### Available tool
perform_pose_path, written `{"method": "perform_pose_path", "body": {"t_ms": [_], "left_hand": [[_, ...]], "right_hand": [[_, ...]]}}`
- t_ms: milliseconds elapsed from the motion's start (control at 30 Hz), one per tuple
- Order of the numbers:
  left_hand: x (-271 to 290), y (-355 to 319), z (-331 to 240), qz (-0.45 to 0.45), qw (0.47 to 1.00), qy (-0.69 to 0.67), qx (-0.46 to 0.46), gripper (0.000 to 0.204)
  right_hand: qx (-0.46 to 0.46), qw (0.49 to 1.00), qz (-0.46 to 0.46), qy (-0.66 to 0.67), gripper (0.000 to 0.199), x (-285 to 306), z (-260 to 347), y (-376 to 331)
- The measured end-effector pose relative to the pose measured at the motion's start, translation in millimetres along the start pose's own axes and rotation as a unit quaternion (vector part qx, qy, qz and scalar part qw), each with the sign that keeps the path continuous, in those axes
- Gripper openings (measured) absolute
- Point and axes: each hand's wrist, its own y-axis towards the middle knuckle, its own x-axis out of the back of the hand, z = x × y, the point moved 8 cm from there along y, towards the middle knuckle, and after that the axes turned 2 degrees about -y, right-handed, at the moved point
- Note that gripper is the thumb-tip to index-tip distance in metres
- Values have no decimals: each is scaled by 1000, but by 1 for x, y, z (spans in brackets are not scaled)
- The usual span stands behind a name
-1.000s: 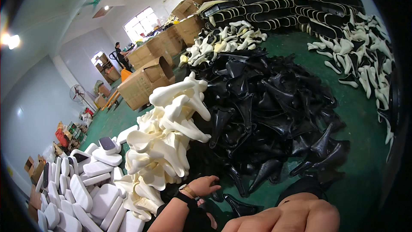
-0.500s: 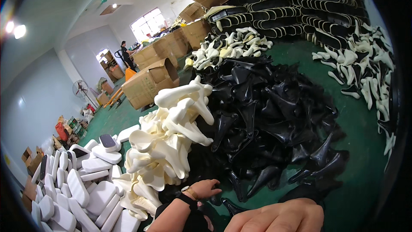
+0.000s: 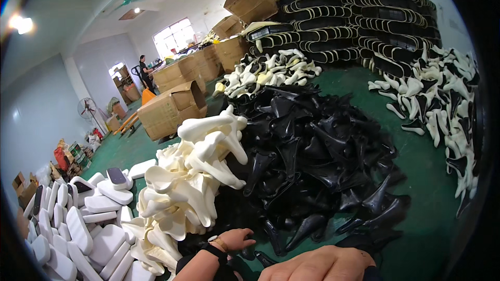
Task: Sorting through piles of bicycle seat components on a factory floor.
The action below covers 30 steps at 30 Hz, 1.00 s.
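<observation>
My left hand, with a watch and a black band at the wrist, reaches low beside the near edge of a heap of glossy black saddle-shaped shells. Its fingers are stretched out, and I see nothing held in them. Close to the camera at the bottom edge, my right hand shows its back and knuckles; its fingertips are cut off, so any grip is hidden. A single black shell lies on the floor between the hands. To the left rises a stack of cream foam saddle-shaped pieces.
White padded slabs pile up at the lower left. Cardboard boxes stand behind the foam stack. Cream-and-black pieces lie along the right, with tall stacked black pieces at the back. A person stands far off.
The whole scene has shifted a little left and mostly downward in view. Both hands stay low in the picture, slightly further left, with much the same pose.
</observation>
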Motion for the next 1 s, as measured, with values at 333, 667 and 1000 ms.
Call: {"method": "perform_pose_path", "body": {"t_ms": [333,667,1000], "left_hand": [[1,0,4,11,1000,-7,12,57],[1,0,4,20,1000,2,4,56],[1,-8,5,-5,1000,11,-7,57]], "right_hand": [[-122,989,7,88,13,-5,-17,-13],[-99,995,3,6,9,0,-9,-8],[-71,991,17,-115,5,-10,10,-2]]}}
